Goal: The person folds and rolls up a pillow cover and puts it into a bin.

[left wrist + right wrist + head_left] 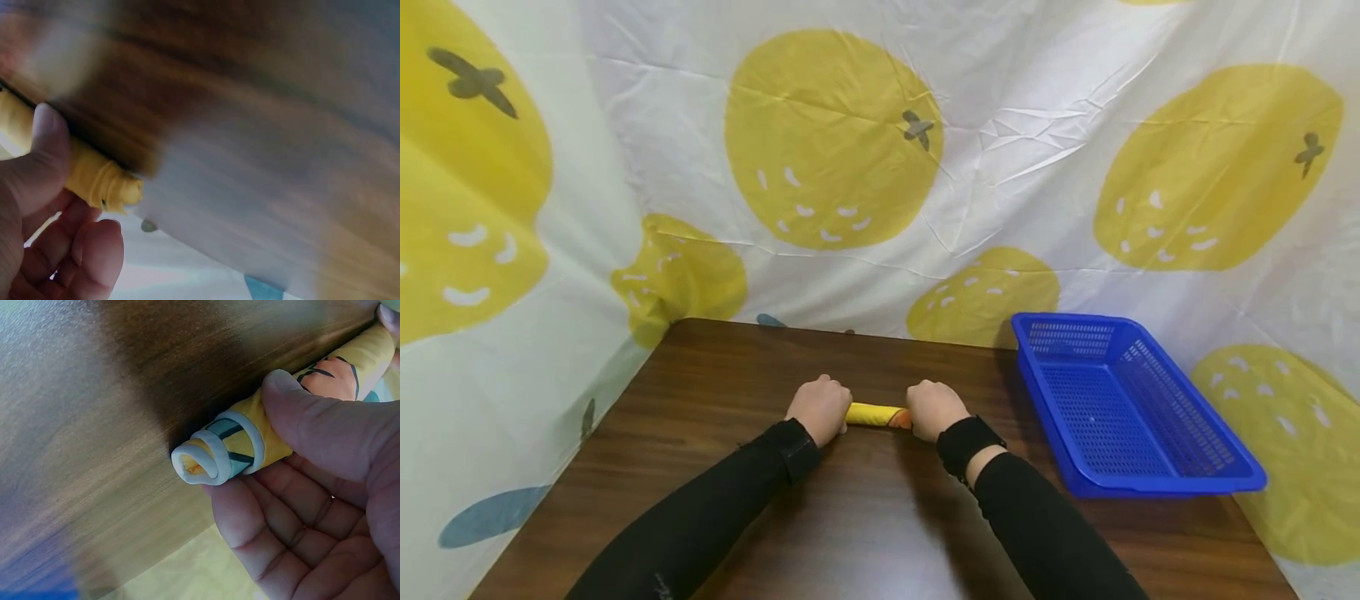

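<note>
A rolled-up yellow cloth (871, 415) with printed patches lies crosswise on the brown table, between my two hands. My left hand (820, 408) holds its left end; in the left wrist view the thumb lies over the roll (94, 175) and the fingers curl beneath it. With thumb and fingers my right hand (937, 410) pinches the other end. The right wrist view shows white edging spiralling at that end of the roll (250, 437), with green and orange print. In the head view both ends are hidden by the hands.
On the table's right side stands a blue plastic basket (1060, 417) with perforated walls, beyond my right hand. The wooden tabletop (865, 533) extends toward me. A white curtain (1000, 167) with large yellow fruit prints hangs behind and beside the table.
</note>
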A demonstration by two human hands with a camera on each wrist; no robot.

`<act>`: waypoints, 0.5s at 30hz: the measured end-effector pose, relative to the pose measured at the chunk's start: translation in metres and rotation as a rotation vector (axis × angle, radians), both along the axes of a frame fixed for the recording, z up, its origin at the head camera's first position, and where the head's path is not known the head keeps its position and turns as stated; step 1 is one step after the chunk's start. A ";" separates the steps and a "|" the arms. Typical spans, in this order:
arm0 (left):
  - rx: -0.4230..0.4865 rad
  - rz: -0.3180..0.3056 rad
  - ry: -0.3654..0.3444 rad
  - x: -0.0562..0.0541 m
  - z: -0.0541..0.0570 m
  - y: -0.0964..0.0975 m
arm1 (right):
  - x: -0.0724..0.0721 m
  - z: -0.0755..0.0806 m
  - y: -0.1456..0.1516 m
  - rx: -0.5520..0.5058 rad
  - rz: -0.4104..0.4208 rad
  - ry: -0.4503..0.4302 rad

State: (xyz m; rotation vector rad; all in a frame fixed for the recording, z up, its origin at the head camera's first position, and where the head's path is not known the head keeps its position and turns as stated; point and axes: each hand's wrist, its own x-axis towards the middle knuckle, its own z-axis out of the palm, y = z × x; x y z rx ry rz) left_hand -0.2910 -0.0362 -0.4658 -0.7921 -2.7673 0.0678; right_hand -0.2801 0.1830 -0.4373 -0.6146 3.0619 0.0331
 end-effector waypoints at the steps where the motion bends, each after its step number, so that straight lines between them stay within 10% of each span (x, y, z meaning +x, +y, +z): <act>1: 0.002 0.005 0.010 0.000 -0.002 0.000 | -0.001 0.000 0.000 0.001 0.004 0.003; 15: 0.051 0.051 0.004 0.004 -0.006 0.000 | -0.003 0.006 0.002 -0.027 -0.048 -0.066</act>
